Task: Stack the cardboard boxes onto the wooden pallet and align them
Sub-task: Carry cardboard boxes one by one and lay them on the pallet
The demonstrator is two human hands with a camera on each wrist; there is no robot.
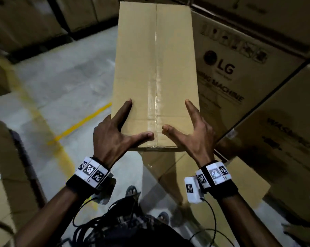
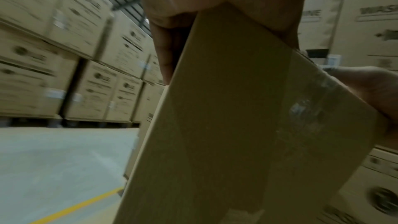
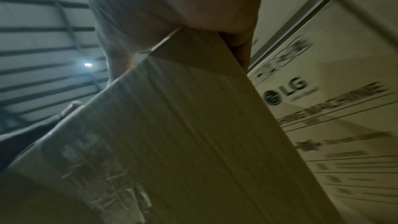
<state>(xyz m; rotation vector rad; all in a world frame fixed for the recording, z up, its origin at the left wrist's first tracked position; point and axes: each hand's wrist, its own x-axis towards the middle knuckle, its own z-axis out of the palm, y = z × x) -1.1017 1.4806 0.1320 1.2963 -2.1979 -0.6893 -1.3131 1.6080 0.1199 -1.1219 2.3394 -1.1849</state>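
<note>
Two hands, left hand (image 1: 113, 138) & right hand (image 1: 195, 134), clamp box (image 1: 156, 72) at near-end corners, carried above floor (image 1: 61, 82). Step: transport. Pallet not seen; next: lower, square up.

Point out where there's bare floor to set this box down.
Bare grey floor lies left of the carried box, between the yellow line and the far stacked cartons. To the right it is crowded: LG washing machine cartons sit close beside the box.
</note>
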